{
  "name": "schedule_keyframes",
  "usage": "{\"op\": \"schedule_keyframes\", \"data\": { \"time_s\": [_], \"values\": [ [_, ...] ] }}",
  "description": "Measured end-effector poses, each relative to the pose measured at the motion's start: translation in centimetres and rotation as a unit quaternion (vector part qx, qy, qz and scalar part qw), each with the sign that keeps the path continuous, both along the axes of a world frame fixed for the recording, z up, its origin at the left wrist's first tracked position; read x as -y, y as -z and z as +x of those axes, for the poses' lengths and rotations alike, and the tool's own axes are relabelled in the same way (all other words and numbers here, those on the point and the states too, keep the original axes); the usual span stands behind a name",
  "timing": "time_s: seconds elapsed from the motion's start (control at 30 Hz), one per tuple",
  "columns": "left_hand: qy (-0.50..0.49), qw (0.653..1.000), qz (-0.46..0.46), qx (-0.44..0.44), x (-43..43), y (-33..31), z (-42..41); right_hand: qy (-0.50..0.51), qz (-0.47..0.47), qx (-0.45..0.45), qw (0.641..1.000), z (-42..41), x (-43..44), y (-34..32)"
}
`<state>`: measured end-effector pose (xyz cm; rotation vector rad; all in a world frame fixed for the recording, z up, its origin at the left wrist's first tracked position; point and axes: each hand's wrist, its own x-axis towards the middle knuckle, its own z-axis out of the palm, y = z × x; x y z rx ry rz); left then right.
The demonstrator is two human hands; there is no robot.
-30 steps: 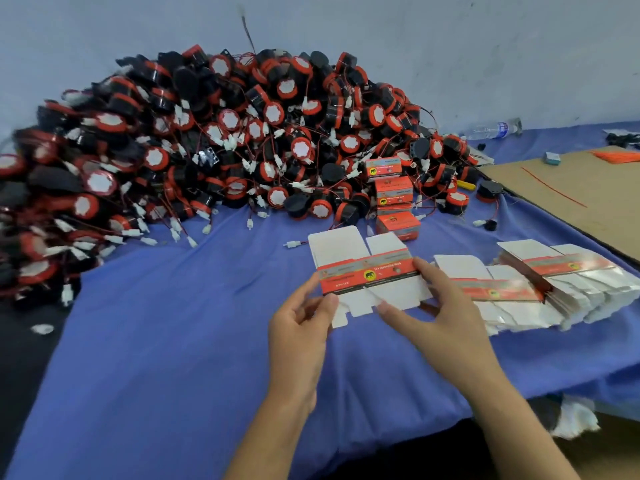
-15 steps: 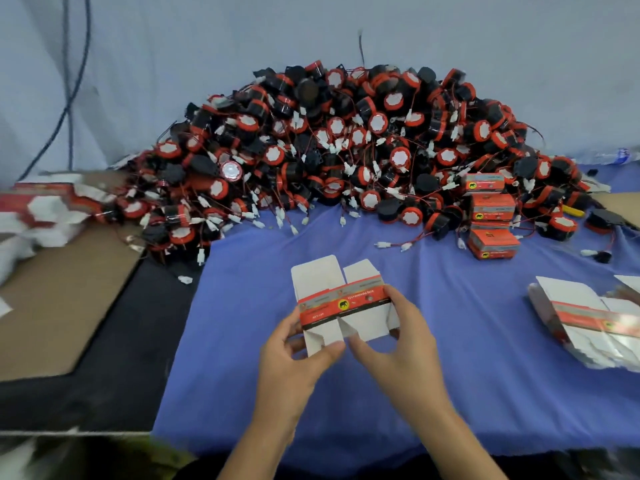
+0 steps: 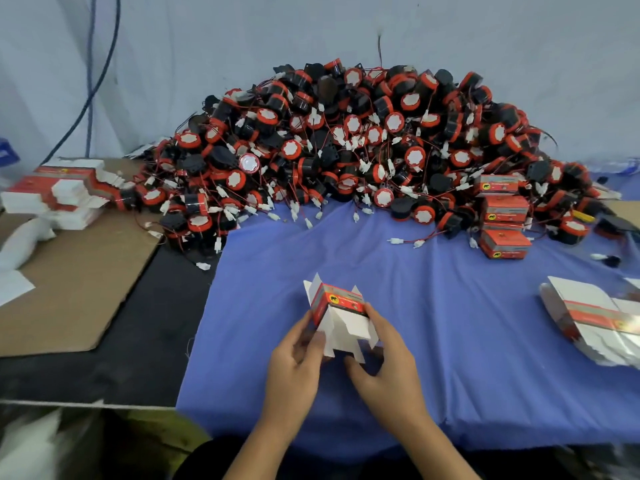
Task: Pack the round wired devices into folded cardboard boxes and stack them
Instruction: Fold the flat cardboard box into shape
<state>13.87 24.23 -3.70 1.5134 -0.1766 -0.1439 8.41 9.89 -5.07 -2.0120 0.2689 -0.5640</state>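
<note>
Compared with half a second earlier, the red-and-white cardboard box was no longer a flat blank spread between the hands. It had been squared up into an open sleeve, with white end flaps standing out above and below the printed red band. It was held just above the creased, matte blue cloth, near the middle of the worktop's near edge.

The left hand gripped its left side with curled fingers. The right hand gripped its right side, thumb against the red panel and fingers curled at the lower flaps. The panel bore a small yellow mark with a black figure; the print was too blurred to read.

Toward the right edge lay a fanned stack of flat white-and-red box blanks, made of thin card. On the left, a sheet of brown cardboard lay on the black worktop surface, beside the cloth.

Further back on the right, several closed red boxes stood stacked against the heap. Along the far edge rose a large pile of round black-and-orange wired devices, with white faces, thin red leads and white plug connectors. At the far left corner sat a second bundle of flat blanks, touching the pile's edge. Behind it, a blue cable ran down the pale wall.
</note>
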Motion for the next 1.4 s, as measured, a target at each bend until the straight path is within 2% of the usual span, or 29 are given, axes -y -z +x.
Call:
{"op": "schedule_keyframes", "data": {
  "time_s": [0.1, 0.17, 0.4, 0.53, 0.63, 0.7, 0.8, 0.93, 1.03, 1.17, 1.3, 1.4],
  "values": [
    [-0.021, 0.999, -0.033, -0.038, -0.3, 0.1, 0.3, -0.009, 0.004, 0.032, 0.999, -0.1, 0.3, 0.5],
    [-0.015, 0.999, -0.033, -0.031, -0.4, 0.2, 0.2, -0.006, 0.010, 0.052, 0.999, -0.1, 0.4, 0.7],
    [0.010, 0.993, 0.052, 0.103, -0.2, 1.2, 0.1, 0.009, 0.005, 0.105, 0.994, -0.3, 0.0, -0.2],
    [0.028, 0.987, 0.068, 0.142, 0.0, 1.5, -0.3, 0.024, 0.030, 0.088, 0.995, -0.7, -0.4, -0.5],
    [0.058, 0.983, 0.040, 0.171, 0.9, 0.8, -0.5, -0.019, 0.032, 0.052, 0.998, -0.9, -0.4, -0.6],
    [0.069, 0.980, 0.061, 0.175, 1.4, 0.1, -0.7, -0.052, 0.024, 0.039, 0.998, -0.9, -0.6, -0.8],
    [0.050, 0.971, 0.104, 0.211, 0.9, -0.9, -0.3, -0.053, 0.030, 0.065, 0.996, -0.9, -0.5, -0.7],
    [0.082, 0.944, 0.159, 0.277, -0.4, -1.8, 1.0, -0.013, 0.098, 0.103, 0.990, -0.8, -0.5, -1.0],
    [0.115, 0.952, 0.156, 0.237, -1.2, -2.7, 1.4, 0.019, 0.135, 0.114, 0.984, -0.5, -0.1, -1.1],
    [0.133, 0.947, 0.147, 0.254, -1.8, -3.3, 1.5, 0.020, 0.141, 0.087, 0.986, -0.3, 0.2, -1.0],
    [0.151, 0.941, 0.145, 0.264, -1.9, -4.2, 1.4, 0.022, 0.240, 0.043, 0.970, -0.3, 0.3, -2.7],
    [0.177, 0.942, 0.134, 0.253, -1.8, -4.8, 1.2, -0.030, 0.347, 0.013, 0.937, -0.3, 0.5, -4.3]
  ]
}}
